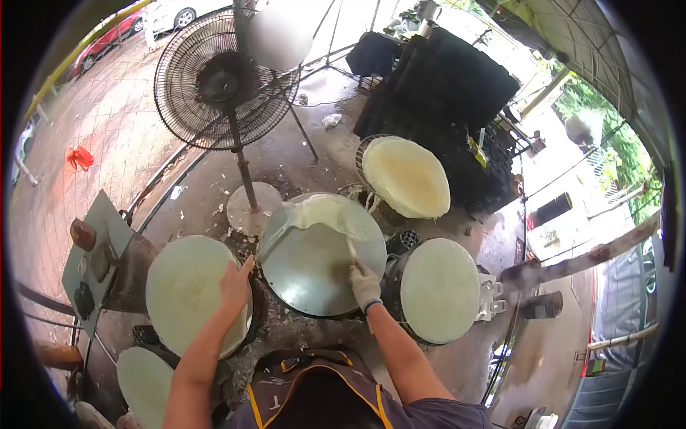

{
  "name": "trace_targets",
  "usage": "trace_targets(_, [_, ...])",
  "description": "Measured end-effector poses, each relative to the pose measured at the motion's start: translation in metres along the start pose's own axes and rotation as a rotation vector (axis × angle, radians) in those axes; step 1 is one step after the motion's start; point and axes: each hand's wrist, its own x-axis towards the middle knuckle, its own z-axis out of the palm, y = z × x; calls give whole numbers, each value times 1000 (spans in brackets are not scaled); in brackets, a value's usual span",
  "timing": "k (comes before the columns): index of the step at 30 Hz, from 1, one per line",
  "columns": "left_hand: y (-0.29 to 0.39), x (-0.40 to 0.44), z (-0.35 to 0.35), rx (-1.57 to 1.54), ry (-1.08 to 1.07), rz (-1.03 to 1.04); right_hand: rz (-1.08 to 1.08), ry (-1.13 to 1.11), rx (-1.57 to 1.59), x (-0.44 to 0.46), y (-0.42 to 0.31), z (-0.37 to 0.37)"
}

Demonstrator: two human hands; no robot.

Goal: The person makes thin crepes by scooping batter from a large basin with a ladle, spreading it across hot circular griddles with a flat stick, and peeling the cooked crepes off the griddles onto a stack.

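Observation:
My right hand [365, 285], in a pale glove, is closed round the handle of a spreading tool [351, 247] over the middle round griddle [314, 268]. Pale batter [321, 209] lies along the far edge of that griddle, and the rest of its metal surface shows bare. At the right edge of the left griddle's pale round sheet [189, 289] is my left hand [236, 280], its fingers apart. Whether the fingers touch the sheet or the rim is unclear. Another pale sheet [440, 291] covers the griddle on the right.
Beyond the griddles, a stack of round sheets [406, 177] rests on a wire rack. A large fan [220, 79] stands at the back left. Black-covered objects [443, 93] are at the back right. Another sheet [145, 386] lies at lower left, below a tilted metal plate [93, 268].

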Motion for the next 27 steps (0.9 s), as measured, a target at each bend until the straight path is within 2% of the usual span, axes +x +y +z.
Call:
trace_targets(2, [16,-15,5,-23,0,26,-40,-64,-280,-8,-28,-6])
trace_targets(3, [-36,-2,-26,69,24,45,-3,-174,-176,-4,-39,60])
trace_targets(5, [-25,-21,-23,9,35,30,103,-315,-207,-18,-70,28])
trace_targets(8, [-17,-42,-35,-31,-66,-165,9,-193,-284,-28,-80,-19])
trace_targets(11, [-24,-68,-35,-174,22,-95,-223,-91,-174,27,-5,-15])
trace_targets(12, [-18,-71,-36,-231,57,-97,-496,-168,-409,26,-23,-3])
trace_targets(15, [10,-77,-41,-404,139,-121,59,-491,-334,-5,-94,9])
trace_targets(18, [27,-84,-46,-540,168,-176,-8,-518,-384,-12,-110,-32])
trace_targets(21, [43,-87,-49,-629,170,-233,-42,-357,-130,40,-64,-43])
trace_targets(22, [50,-85,-49,-673,175,-269,-24,-364,-162,44,-77,-33])
trace_targets(23, [58,-82,-49,-719,183,-305,11,-460,-236,43,-87,-23])
trace_targets(25, [76,-77,-66,-1024,34,-481,78,-656,-384,37,-101,-7])
trace_targets(26, [85,-77,-75,-1179,-42,-566,123,-706,-338,31,-105,-14])
trace_targets(27, [93,-78,-82,-1306,-17,-575,167,-755,-293,24,-107,-23])
